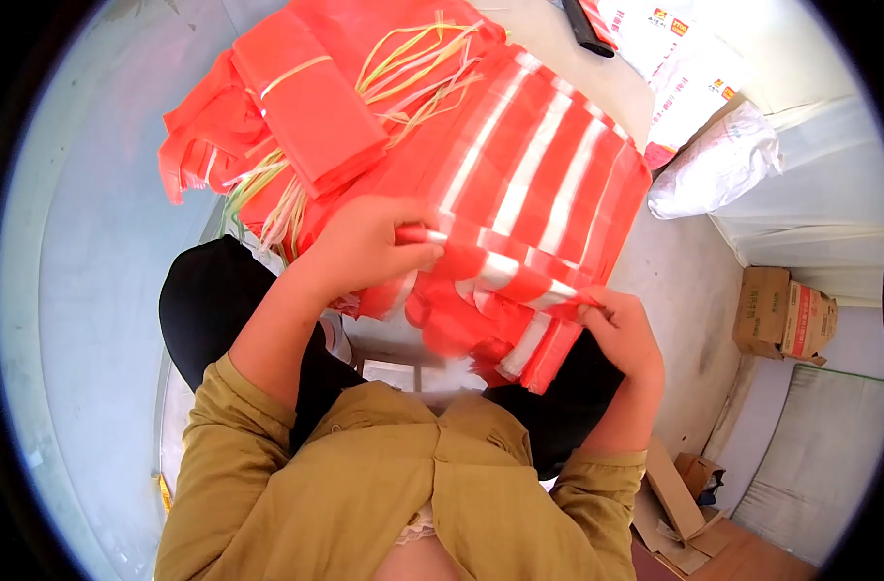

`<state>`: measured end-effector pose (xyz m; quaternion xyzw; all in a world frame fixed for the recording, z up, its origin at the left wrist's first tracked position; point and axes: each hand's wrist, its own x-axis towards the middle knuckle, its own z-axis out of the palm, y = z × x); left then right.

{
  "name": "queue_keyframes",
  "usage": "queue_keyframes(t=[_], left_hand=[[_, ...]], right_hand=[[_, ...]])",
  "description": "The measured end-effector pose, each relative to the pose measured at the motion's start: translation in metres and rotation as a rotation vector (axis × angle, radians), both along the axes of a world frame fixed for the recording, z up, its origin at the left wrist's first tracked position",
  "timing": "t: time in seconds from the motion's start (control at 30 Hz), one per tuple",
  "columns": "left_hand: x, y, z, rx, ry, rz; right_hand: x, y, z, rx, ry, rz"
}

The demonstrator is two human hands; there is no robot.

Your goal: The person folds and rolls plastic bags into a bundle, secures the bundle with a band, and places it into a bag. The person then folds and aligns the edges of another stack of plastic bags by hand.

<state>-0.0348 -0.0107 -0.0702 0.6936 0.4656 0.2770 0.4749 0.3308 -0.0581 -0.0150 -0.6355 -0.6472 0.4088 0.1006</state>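
Observation:
A red-and-white striped sheet (544, 165), thin like bag material, is spread in front of me over a red pile. My left hand (379, 242) pinches its near edge between thumb and fingers. At the other end of that edge, my right hand (621, 327) has its fingers closed on the sheet near the corner. Loose red folds (461, 320) hang below the edge between my hands, partly blurred. Beyond my left hand lies a folded red bundle (311, 107) with a pale band around it. Yellow-green and white strings (418, 68) lie beside the bundle.
White printed sacks (694, 87) stand at the back right, with a crumpled white bag (718, 160) nearer. A cardboard box (786, 312) sits by the right wall. Flattened cardboard (676, 494) lies lower right. My knees (214, 300) are under the pile's near side.

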Motion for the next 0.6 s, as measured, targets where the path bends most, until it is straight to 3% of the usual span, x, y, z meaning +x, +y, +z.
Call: queue_keyframes(t=[0.03, 0.13, 0.17, 0.3, 0.47, 0.6], left_hand=[[0.001, 0.001, -0.003, -0.01, -0.014, 0.077], [0.006, 0.004, -0.012, -0.017, -0.048, 0.24], [0.008, 0.006, -0.022, -0.004, -0.056, 0.248], [0.015, 0.005, -0.032, 0.113, 0.007, 0.305], [0.02, 0.006, -0.027, 0.034, 0.132, 0.331], [0.026, 0.007, -0.03, 0.068, 0.189, 0.341]], right_hand=[[0.002, 0.005, -0.005, 0.012, 0.128, -0.066], [0.003, 0.023, -0.012, 0.109, 0.12, -0.17], [0.019, 0.031, -0.03, 0.18, -0.051, -0.162], [0.016, 0.04, -0.051, 0.255, 0.204, -0.428], [0.027, 0.023, -0.089, 0.309, 0.386, -0.649], [0.012, 0.004, -0.097, 0.394, 0.237, -0.671]])
